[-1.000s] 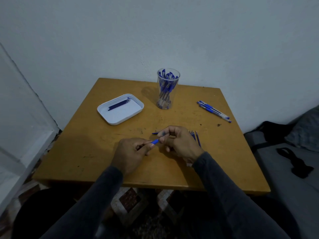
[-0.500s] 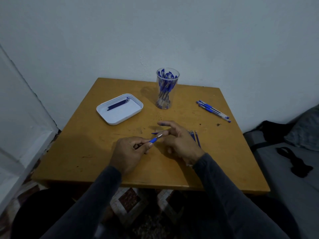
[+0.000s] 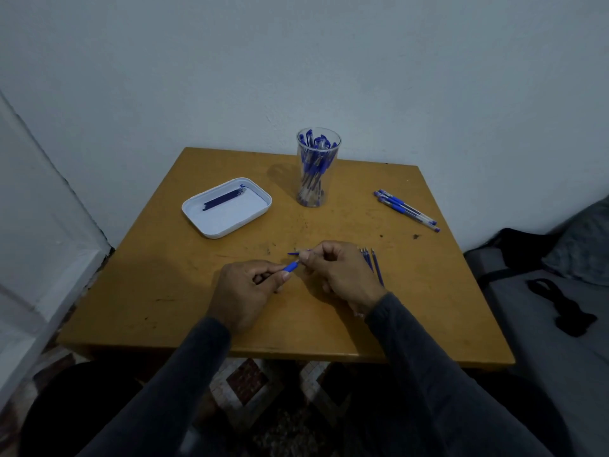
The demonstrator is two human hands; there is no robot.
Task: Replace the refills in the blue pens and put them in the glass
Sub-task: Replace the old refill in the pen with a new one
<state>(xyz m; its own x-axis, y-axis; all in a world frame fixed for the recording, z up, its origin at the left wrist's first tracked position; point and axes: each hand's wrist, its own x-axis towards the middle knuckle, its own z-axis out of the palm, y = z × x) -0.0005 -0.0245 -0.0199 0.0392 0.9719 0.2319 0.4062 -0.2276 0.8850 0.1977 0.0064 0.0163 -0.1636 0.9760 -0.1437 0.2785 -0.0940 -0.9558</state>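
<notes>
a: left hand [image 3: 245,286]?
b: fingers curled, thumb and forefinger pinching a blue pen [image 3: 292,266] by its blue grip section. only that grip end shows past the fingertips; the rest of the barrel is hidden in the hand.

a: right hand [image 3: 339,273]?
b: fingers curled in, tips meeting the pen's front end. whether it pinches the tip itself or a refill there, cannot tell. a thin blue piece [image 3: 294,253] shows just behind the fingertips; too small to identify.

a: position?
b: both hands over the near-middle of the wooden table [image 3: 158,285], close together, fingertips nearly touching. dark sleeves on both arms.

a: counts. glass?
b: one clear glass [image 3: 318,166] upright at the far middle of the table, packed with blue-capped pens. they overlap, exact number not readable.

a: loose pens?
b: a small bunch [image 3: 407,210] lying at the far right, side by side and touching, looks like three, well apart from the glass.

a: refills?
b: a few thin blue refills [image 3: 374,260] on the table just right of the right hand, partly hidden by it; three or four ends visible.

a: tray?
b: one white tray [image 3: 197,206] at the far left, left of the glass, holding a tight bundle of dark refills [image 3: 224,199] near its back edge. count not resolvable.
</notes>
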